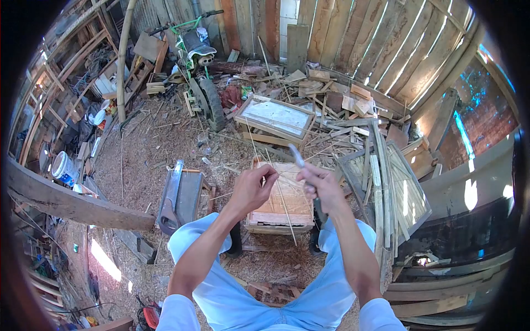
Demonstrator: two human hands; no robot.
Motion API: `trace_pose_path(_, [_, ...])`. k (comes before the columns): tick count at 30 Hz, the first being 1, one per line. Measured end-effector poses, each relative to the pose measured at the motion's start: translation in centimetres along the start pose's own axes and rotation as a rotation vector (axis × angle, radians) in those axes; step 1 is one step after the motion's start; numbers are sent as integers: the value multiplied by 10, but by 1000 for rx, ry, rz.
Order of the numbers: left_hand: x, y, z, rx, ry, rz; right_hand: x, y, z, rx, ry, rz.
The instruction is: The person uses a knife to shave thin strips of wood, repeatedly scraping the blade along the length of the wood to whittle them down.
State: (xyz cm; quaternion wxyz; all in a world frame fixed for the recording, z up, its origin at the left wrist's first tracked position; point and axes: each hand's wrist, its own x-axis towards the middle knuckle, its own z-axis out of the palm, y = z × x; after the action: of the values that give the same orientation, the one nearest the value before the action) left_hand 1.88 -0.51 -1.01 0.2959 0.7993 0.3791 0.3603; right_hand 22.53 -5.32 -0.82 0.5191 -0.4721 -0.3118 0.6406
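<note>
My left hand (255, 186) is closed in a pinch over the low wooden bench (281, 212) between my knees. Its fingertips are on a thin wooden strip (284, 204) that slants down across the bench top. To its right, my right hand (322, 189) is wrapped round a knife, whose pale blade (296, 155) points up and away from me. The knife's handle is mostly hidden in my fist. Both hands are close together above the bench.
A handsaw (172, 190) lies on a dark-topped box (190, 196) at left. Ahead is a framed white panel (276, 117), beside a scrap wood pile (342, 99). Boards lean at right (381, 187). A small motorbike (201, 71) and a white bucket (64, 168) are farther off.
</note>
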Motion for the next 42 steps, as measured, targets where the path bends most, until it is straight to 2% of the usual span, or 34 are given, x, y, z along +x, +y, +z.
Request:
trace_pose_path(1, [-1,1,-6,16,-23,-54,3,-4,-8,-4,95,-26])
trace_pose_path(2, [-1,1,-10,33,-47,-106,5,-7,-21,-4,96,-28])
trace_pose_path(4, [-3,-3,-12,28,-39,-93,7,-15,-37,214,53,-89])
trace_pose_path(8, [-2,-2,-6,-2,-13,-43,-2,-8,-15,112,39,-34])
trace_pose_path(10, [-1,0,-1,4,-3,-21,-3,6,2,86,-21,-8])
trace_pose_path(12, [-1,2,-1,10,5,0,-2,16,11,72,-212,72])
trace_pose_path(16, [1,6,-2,58,-47,-38,-2,2,6,117,-115,74])
trace_pose_path(24, [1,4,1,30,-16,-23,-5,9,14,63,-106,51])
trace_pose_path(26, [-1,4,-2,50,-23,-20,-3,14,15,16,-179,107])
trace_pose_path(29, [-2,1,-5,3,-22,-71,2,-1,0,93,-64,18])
trace_pose_path(34, [-1,1,-3,34,-12,-30,-3,4,1,127,-93,46])
trace_pose_path(38, [-1,-2,-10,32,-25,-92,5,-7,-15,202,-14,29])
trace_pose_path(42, [0,-2,-6,39,-20,-49,-4,-6,-4,203,12,50])
